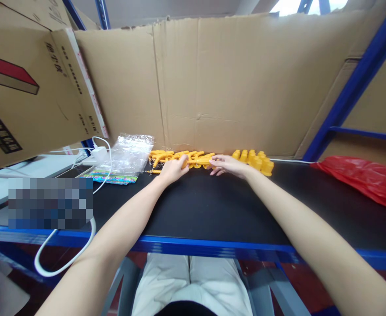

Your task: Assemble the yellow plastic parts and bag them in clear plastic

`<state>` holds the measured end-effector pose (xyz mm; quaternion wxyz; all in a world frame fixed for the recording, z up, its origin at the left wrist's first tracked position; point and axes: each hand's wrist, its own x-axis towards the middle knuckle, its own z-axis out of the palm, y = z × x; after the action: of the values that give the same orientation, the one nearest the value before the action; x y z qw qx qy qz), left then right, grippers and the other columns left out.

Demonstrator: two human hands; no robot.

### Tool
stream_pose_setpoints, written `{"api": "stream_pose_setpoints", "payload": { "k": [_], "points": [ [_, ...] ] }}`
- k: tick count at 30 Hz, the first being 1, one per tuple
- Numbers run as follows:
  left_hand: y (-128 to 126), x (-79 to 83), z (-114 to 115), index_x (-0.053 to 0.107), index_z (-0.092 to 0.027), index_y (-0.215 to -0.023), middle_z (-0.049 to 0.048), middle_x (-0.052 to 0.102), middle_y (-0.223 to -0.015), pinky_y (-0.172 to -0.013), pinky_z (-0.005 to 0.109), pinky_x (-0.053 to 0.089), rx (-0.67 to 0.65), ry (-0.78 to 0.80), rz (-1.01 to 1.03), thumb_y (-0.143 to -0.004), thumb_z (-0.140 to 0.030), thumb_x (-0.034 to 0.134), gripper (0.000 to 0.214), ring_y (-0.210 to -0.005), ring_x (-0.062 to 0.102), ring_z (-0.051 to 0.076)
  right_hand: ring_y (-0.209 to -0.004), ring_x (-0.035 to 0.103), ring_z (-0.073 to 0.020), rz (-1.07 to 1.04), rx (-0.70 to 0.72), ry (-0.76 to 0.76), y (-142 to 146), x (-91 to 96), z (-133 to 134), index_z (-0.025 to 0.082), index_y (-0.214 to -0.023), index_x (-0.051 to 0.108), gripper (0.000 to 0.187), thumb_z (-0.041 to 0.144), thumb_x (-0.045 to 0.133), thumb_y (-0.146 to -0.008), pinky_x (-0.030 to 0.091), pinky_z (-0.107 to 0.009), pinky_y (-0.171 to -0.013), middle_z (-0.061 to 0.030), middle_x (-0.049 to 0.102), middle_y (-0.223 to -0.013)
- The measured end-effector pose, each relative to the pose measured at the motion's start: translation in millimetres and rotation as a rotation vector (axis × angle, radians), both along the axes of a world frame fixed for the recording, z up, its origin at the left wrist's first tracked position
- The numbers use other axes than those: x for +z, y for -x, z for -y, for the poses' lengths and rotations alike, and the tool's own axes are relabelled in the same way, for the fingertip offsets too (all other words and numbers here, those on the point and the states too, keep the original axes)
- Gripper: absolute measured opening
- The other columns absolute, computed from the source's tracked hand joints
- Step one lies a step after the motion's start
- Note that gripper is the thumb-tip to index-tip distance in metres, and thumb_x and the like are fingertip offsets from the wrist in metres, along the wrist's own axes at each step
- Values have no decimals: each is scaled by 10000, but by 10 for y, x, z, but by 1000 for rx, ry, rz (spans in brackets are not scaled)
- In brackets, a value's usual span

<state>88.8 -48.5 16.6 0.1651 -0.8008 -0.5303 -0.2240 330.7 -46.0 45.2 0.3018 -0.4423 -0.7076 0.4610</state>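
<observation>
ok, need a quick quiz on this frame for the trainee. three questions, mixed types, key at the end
1. True or false: the red plastic lies to the right of the right hand.
2. What colour are the pieces between the right hand and the left hand?
A) green
B) yellow
C) blue
3. Fill the gap: the tall panel behind the black tabletop is made of ____.

Key: 1 true; 2 B; 3 cardboard.

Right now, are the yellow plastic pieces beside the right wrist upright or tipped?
Upright: the yellow plastic pieces stand clustered, narrower ends up.
</observation>
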Motion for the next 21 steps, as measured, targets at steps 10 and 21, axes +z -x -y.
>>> {"api": "stream_pose_setpoints", "payload": {
  "k": [10,21],
  "points": [
    [11,-12,-15,522,-189,-1133,71,689,-824,-652,267,446,4,-2,-18,-875,-373,407,337,-756,658,218,-774,658,-157,-31,-4,-6,7,-24,-24,199,-1051,551,299,371,601,-812,522,-295,-723,-87,664,-1051],
    [6,-11,-22,515,-195,-1143,77,687,-853,-696,283,448,-12,40,21,-878,-373,411,336,-771,651,214,-753,663,-163,-65,-62,-17,13,-41,-43,190,-1043,562,309,341,636,-784,519,-342,-757,-96,688,-974]
  ]
}}
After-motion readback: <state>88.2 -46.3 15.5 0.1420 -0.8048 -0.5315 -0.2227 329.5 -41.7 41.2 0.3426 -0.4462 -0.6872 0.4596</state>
